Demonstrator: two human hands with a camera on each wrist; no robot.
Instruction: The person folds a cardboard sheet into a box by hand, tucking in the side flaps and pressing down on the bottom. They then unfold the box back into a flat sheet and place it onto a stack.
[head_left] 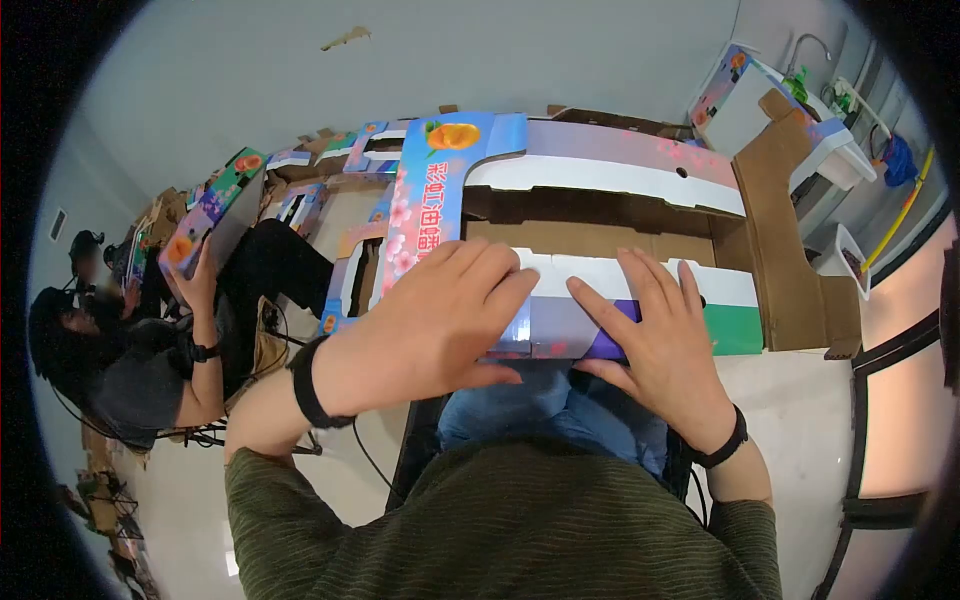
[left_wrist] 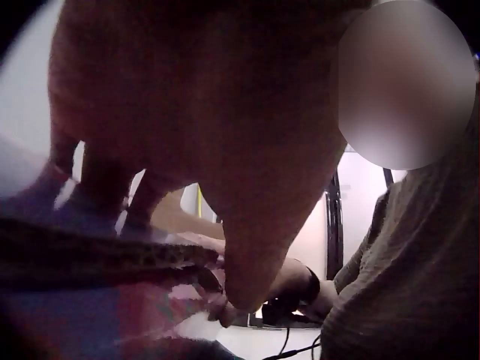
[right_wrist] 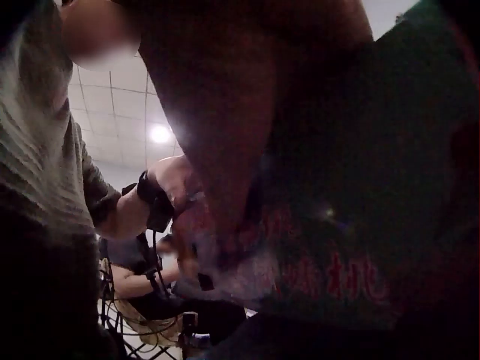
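A printed cardboard box [head_left: 640, 232] with an orange-fruit and pink-blossom pattern stands over the person's lap, its long top opening showing bare brown board inside. My left hand [head_left: 430, 320] holds the near edge at the left part of the opening, fingers bent over the top and thumb low at the front. Spread over the white strip of the near side, my right hand [head_left: 660, 325] presses with straight fingers, thumb at the front edge. Dark close-ups in the wrist views show the left thumb [left_wrist: 259, 262] and the box's printed side [right_wrist: 330, 262].
A brown end flap [head_left: 790, 250] stands out at the box's right. To the left, a seated person [head_left: 140, 370] handles another printed box [head_left: 215, 215]. More cartons [head_left: 300, 210] lie behind them. A white sink [head_left: 840, 150] with a tap is at the far right.
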